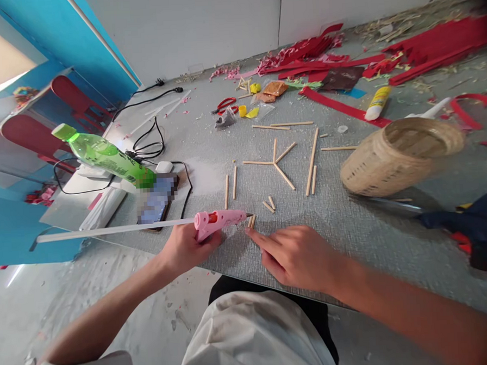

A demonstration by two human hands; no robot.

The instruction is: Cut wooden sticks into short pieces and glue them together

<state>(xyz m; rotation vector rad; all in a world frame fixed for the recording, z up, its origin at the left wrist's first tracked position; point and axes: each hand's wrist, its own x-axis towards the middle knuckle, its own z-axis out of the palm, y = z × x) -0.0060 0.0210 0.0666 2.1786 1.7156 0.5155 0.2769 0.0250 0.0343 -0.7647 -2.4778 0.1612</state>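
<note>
My left hand [192,245] is wrapped round the handle of a pink glue gun [219,221]. A long white glue stick [119,229] sticks out of the gun's back end. The dark nozzle points right, at two short wooden sticks [252,221] on the table. My right hand [294,253] stretches its index finger to the lower end of these short sticks; its other fingers are curled. Farther back, wooden sticks joined at one point form a branching shape [274,162]. Two small loose pieces [269,204] lie between.
A green bottle [107,157] and a phone [158,200] are at left, with black cables [155,146]. A woven container [397,158] stands at right. Red scissors [226,104], a glue stick tube [378,103] and red paper [444,46] lie farther back. The table's front edge is near my body.
</note>
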